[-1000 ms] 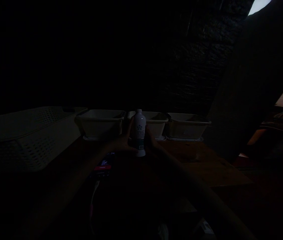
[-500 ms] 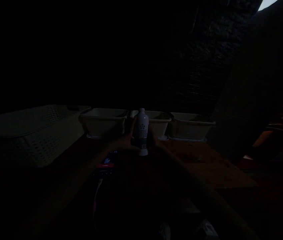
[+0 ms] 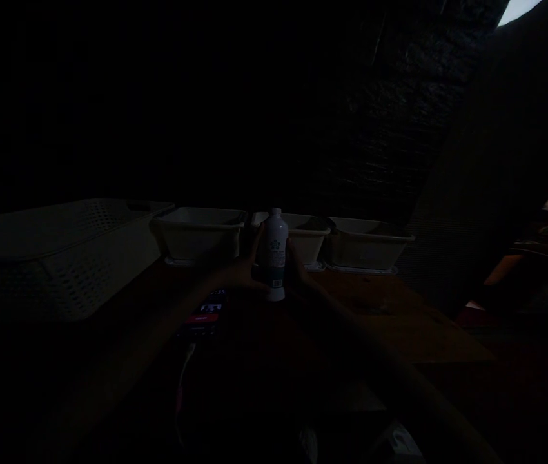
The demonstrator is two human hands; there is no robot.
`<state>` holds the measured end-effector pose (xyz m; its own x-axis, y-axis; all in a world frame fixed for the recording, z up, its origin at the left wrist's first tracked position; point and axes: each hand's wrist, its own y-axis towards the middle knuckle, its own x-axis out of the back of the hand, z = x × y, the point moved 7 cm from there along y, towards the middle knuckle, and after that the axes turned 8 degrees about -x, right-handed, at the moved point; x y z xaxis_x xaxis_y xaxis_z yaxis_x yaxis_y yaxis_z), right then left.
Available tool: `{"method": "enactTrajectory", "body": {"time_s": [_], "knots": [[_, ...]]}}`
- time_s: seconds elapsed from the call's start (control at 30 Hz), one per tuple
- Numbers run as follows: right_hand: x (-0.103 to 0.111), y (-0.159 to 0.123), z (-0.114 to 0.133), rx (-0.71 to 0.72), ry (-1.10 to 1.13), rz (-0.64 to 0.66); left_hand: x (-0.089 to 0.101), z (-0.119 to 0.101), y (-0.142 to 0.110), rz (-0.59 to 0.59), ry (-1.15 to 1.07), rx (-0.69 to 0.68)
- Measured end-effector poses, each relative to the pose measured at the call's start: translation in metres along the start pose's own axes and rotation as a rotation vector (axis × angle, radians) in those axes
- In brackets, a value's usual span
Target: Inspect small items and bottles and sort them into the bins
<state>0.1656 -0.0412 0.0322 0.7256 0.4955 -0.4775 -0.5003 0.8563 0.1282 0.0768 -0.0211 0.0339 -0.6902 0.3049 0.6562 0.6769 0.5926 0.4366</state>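
Note:
The scene is very dark. A small white bottle (image 3: 275, 254) with a printed label stands upright on the brown table (image 3: 400, 322). My left hand (image 3: 241, 270) is pressed against its left side and my right hand (image 3: 297, 264) against its right side, both gripping it. A lit phone (image 3: 205, 314) with a cable lies on the table just under my left wrist.
Three white rectangular tubs (image 3: 201, 232) (image 3: 310, 235) (image 3: 368, 241) stand in a row behind the bottle. A large white perforated basket (image 3: 61, 258) sits at the left. A dark slanted panel (image 3: 487, 161) rises at the right, past the table's edge.
The view has shifted slightly between frames. Both hands stay on the bottle, which remains upright in the same place.

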Motion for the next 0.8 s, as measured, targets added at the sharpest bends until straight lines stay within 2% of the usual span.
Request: {"method": "enactTrajectory", "body": {"time_s": [0.13, 0.27, 0.8], "knots": [[0.0005, 0.0024, -0.0030, 0.006, 0.009, 0.016, -0.0008, 0.0019, 0.0000, -0.002, 0.024, 0.048], [0.0033, 0.0044, -0.0049, 0.021, 0.038, 0.014, -0.0017, 0.0000, 0.0020, 0.008, 0.006, -0.002], [0.0083, 0.0068, -0.0030, 0.037, 0.071, 0.014, -0.0033, 0.0073, 0.0028, 0.007, 0.032, 0.000]]}}
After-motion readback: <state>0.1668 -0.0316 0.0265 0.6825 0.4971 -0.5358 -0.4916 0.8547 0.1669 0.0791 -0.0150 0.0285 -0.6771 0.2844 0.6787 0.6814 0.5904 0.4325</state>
